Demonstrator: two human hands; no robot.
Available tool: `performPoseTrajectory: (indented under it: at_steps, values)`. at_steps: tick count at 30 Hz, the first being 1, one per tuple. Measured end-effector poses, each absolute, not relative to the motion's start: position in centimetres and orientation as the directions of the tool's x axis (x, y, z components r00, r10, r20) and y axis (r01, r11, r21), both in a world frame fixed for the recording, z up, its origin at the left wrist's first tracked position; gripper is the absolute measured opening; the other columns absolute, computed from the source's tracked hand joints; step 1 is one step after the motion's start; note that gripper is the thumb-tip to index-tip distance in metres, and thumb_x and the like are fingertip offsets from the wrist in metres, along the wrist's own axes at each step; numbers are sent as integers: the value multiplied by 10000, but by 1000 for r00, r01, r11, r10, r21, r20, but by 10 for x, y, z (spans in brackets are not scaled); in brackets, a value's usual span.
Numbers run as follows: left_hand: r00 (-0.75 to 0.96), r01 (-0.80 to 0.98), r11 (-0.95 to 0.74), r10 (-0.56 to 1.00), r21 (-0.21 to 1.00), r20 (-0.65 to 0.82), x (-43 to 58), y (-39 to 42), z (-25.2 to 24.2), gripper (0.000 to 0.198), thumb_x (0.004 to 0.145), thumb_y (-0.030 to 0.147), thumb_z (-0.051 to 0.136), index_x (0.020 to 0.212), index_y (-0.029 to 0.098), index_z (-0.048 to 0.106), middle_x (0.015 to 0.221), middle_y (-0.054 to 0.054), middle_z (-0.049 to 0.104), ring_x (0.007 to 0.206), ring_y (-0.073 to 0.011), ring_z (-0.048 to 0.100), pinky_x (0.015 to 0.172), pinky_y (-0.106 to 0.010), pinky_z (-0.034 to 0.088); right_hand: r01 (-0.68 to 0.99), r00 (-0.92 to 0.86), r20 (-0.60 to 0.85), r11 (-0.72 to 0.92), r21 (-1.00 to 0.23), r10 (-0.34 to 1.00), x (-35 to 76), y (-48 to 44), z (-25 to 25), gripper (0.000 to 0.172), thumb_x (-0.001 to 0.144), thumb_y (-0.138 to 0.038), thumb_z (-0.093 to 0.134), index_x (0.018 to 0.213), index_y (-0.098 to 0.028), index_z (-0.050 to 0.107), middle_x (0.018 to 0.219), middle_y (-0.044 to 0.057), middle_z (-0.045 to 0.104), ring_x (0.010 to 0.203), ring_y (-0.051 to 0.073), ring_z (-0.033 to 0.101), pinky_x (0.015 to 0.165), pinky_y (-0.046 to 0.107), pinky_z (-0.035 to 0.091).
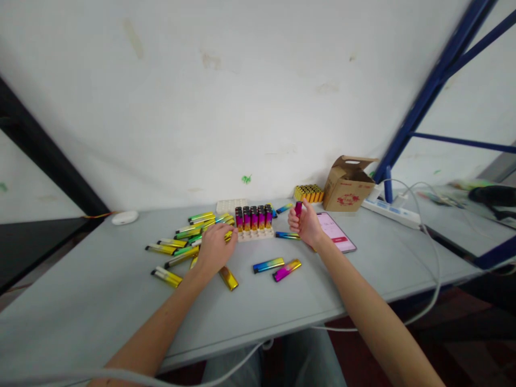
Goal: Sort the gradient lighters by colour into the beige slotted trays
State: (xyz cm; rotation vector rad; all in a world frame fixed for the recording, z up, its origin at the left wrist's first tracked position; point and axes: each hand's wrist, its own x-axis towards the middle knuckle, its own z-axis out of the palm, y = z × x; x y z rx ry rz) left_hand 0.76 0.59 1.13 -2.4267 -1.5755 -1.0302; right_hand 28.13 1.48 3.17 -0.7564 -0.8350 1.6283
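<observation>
Two hands showed on my feed: the right hand [307,227] gripped a magenta tube [298,208] upright, just right of the cream peg tray [256,236] of standing tubes [252,219], while the open left hand [213,250] rested on loose gold tubes [187,232] left of that tray.

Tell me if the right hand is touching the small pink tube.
Touching. The head view shows the right hand pinching the pink tube upright between its fingers.
</observation>
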Motion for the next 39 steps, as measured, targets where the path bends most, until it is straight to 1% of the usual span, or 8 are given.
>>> performPoseTrajectory:
  at_steps: [3,8,12,17,22,25,31,39]
  values:
    - [248,834,-468,790,292,561,8,6,11,322,890,314,437,849,143,707,905,-117,717,908,-279,640,872,-427,486,-538,-220,-79,-188,-822,972,278,11,34,512,879,-623,349,588,-203,382,496,-63,260,410,81,245,385,196,168]
    - [249,828,-472,793,303,556,8,7,9,318,882,304,437,837,145,708,901,-118,716,900,-283,640,871,-437,482,-536,-229,-111,-220,-815,967,277,11,35,557,842,-693,345,560,-213,329,481,-57,264,416,88,256,387,201,183]
    - [252,824,-479,788,303,561,8,6,9,298,867,301,454,837,154,711,892,-110,715,901,-282,639,870,-438,480,-523,-257,-142,-260,-812,956,278,13,31,519,857,-632,361,552,-217,294,467,-65,244,401,81,215,376,199,160]
    - [259,825,-478,793,300,551,9,5,9,270,854,289,474,829,164,712,891,-100,715,898,-270,637,867,-418,482,-521,-288,-152,-288,-804,945,277,13,30,491,856,-593,363,549,-218,287,453,-75,227,390,71,163,358,185,133]
    - [263,831,-477,791,287,553,10,5,9,275,855,286,471,829,159,713,885,-102,716,889,-271,639,863,-420,483,-513,-280,-178,-304,-803,943,276,13,31,473,870,-551,308,535,-218,284,438,-78,207,375,70,137,345,183,101]
    - [265,834,-475,789,279,554,10,5,9,269,851,284,471,823,168,711,890,-96,719,891,-267,641,861,-415,485,-504,-279,-179,-303,-809,943,276,13,31,462,862,-552,332,545,-220,278,440,-85,200,369,65,123,341,182,103]
    - [285,829,-492,781,267,555,10,6,8,271,856,294,466,819,175,707,877,-87,722,872,-260,643,847,-407,493,-490,-231,-200,-292,-822,952,275,12,32,404,865,-511,334,584,-226,278,455,-89,205,379,68,105,346,177,91]
    - [281,825,-496,776,271,564,11,6,7,291,870,304,456,817,170,708,873,-98,722,867,-267,641,841,-411,494,-447,-235,-193,-282,-849,953,270,10,34,352,893,-441,290,622,-218,325,484,-79,245,389,76,168,357,175,112]
